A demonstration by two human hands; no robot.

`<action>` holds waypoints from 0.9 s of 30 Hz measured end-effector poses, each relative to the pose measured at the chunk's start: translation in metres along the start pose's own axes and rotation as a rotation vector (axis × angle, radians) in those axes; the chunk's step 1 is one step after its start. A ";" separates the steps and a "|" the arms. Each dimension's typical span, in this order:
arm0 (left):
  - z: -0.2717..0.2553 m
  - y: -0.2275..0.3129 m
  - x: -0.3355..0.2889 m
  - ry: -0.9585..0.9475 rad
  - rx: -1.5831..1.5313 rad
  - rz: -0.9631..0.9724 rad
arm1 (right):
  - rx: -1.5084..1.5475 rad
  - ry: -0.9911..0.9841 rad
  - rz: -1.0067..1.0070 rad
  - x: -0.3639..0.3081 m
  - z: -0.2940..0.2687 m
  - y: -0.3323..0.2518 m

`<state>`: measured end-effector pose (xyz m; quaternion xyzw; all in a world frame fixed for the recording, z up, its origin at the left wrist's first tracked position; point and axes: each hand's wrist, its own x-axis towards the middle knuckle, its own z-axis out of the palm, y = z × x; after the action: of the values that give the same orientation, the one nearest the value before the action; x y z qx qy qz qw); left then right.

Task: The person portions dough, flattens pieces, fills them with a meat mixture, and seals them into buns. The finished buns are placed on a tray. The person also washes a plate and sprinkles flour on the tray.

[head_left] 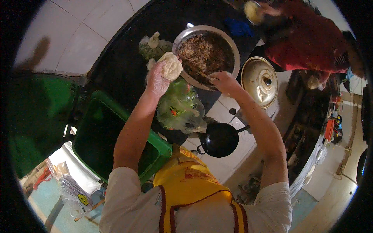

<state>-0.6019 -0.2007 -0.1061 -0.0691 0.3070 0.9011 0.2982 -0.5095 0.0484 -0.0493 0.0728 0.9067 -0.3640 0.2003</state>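
Note:
My left hand [156,79], dusted with flour, holds a flattened round of pale dough [171,66] at the left rim of a wide metal bowl [234,58]. Brown minced filling [197,52] lies heaped in the bowl. At the bowl's near right rim, my right hand [225,83] is closed round a thin utensil [204,76] whose tip reaches into the filling; its exact kind is hard to make out. A knotted plastic bag of greens [154,47] sits left of the bowl. Nearer me is an open clear bag with green vegetables [179,106].
An open green bin [105,128] stands at my left. To the right are a metal lid [256,83] and, lower down, a black wok [219,139]. Another person in dark red [307,42] works at upper right, a hand near a round yellowish thing [253,13].

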 end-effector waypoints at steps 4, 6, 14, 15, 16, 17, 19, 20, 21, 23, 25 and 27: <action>0.005 0.013 0.000 -0.005 0.125 0.075 | 0.153 -0.004 0.068 -0.007 -0.027 0.006; 0.012 0.015 0.005 0.035 0.184 0.103 | 0.244 -0.040 0.183 -0.011 -0.044 0.003; 0.062 -0.019 0.017 0.092 0.371 0.063 | 0.009 0.081 -0.041 -0.024 -0.052 -0.033; 0.065 -0.025 0.016 0.093 0.428 0.087 | -0.078 0.163 -0.127 -0.026 -0.048 -0.038; 0.066 -0.028 0.016 0.073 0.480 0.125 | -0.195 0.207 -0.139 -0.027 -0.046 -0.043; 0.067 -0.031 0.019 0.004 0.546 0.214 | -0.207 0.222 -0.160 -0.029 -0.045 -0.047; 0.064 -0.035 0.022 0.033 0.679 0.262 | -0.298 0.200 -0.065 -0.032 -0.046 -0.057; 0.062 -0.036 0.023 0.067 0.748 0.264 | -0.334 0.160 -0.051 -0.033 -0.046 -0.062; 0.060 -0.037 0.026 0.046 0.640 0.263 | -0.379 0.147 -0.047 -0.034 -0.048 -0.066; 0.055 -0.036 0.029 0.041 0.425 0.229 | -0.429 0.135 -0.053 -0.037 -0.053 -0.071; 0.051 -0.034 0.031 0.044 0.376 0.203 | -0.444 0.137 -0.077 -0.040 -0.060 -0.071; 0.047 -0.029 0.031 0.035 0.387 0.204 | -0.330 0.143 -0.047 -0.043 -0.066 -0.064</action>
<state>-0.6074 -0.1397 -0.0927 0.0052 0.4850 0.8495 0.2076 -0.5090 0.0486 0.0521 0.0436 0.9675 -0.2087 0.1360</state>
